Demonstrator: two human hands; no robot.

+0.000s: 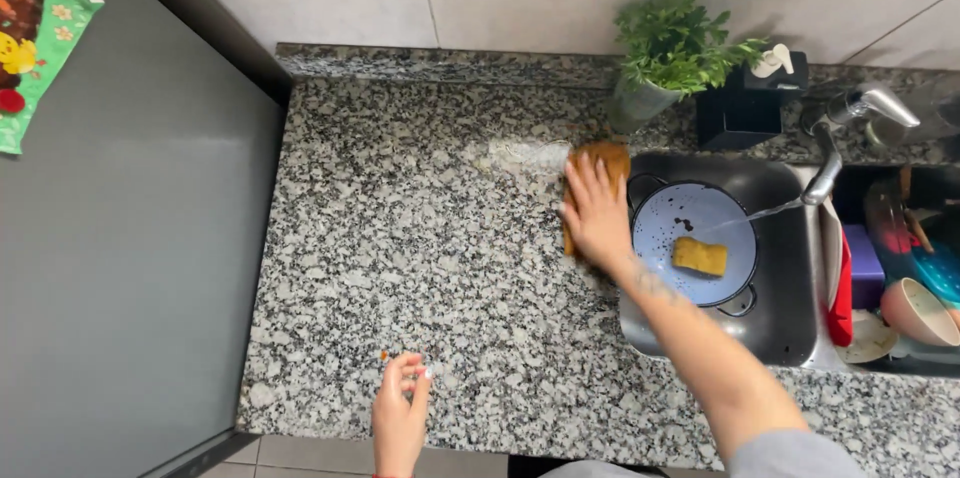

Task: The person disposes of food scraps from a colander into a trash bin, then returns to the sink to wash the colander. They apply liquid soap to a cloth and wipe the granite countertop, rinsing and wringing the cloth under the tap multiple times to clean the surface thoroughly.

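Left hand (pixel 400 416), fingertips' contents unclear

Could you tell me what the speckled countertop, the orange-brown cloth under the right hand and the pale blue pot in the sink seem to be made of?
Speckled countertop: looks like polished granite, grey-black-white flecks. Orange-brown cloth: apparently a soft, matte wiping cloth, flattened under the right hand. Pale blue pot: probably enamelled metal, smooth glossy inside, dark rim and handles.

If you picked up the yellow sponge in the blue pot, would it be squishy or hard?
Probably squishy and light: the yellow rectangular sponge looks soft and porous. It is likely wet and slippery, since the tap's water stream runs into the pale blue enamel pot holding it.
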